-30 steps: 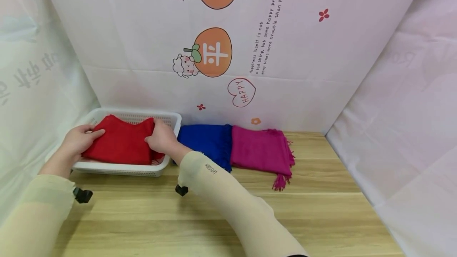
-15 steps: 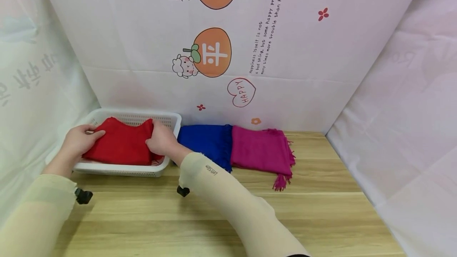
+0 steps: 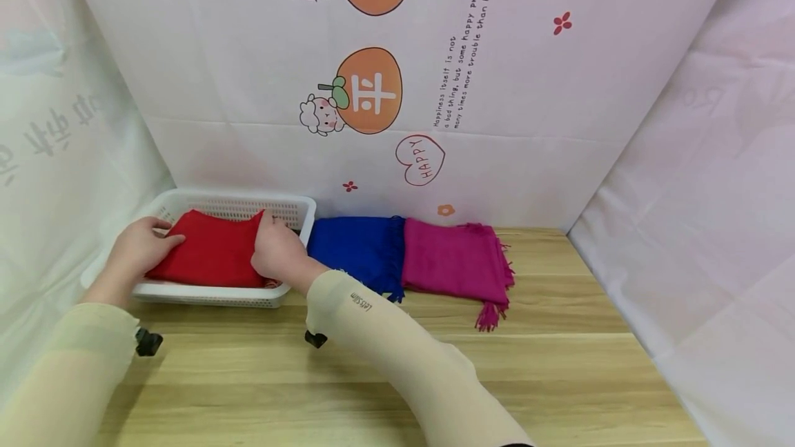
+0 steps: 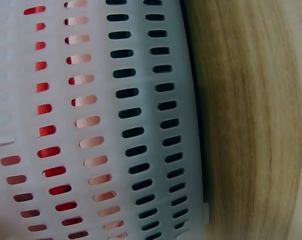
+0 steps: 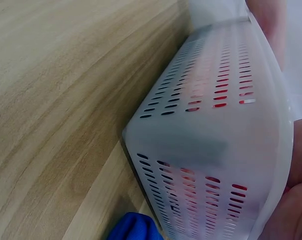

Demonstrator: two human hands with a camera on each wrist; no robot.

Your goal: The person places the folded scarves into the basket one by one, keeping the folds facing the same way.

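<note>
A folded red scarf (image 3: 208,250) lies in a white perforated basket (image 3: 205,293) at the left of the head view. My left hand (image 3: 139,247) holds the scarf's left side, thumb on top and the other fingers partly hidden. At its right side my right hand (image 3: 277,247) grips the edge, fingertips tucked out of sight. In the left wrist view red cloth shows only through the slots of the basket wall (image 4: 101,125). Part of my right hand (image 5: 291,205) appears beyond the basket rim in the right wrist view.
Right of the basket lies a folded blue scarf (image 3: 354,247) with fringe. Beside it is a folded magenta scarf (image 3: 453,261), its tassels hanging toward the front. All rest on a wooden table (image 3: 397,378) against a printed white backdrop (image 3: 528,123).
The red scarf's top edge has sunk slightly and looks straighter between my hands. My right hand has turned a little at the scarf's edge; the left has barely shifted.
</note>
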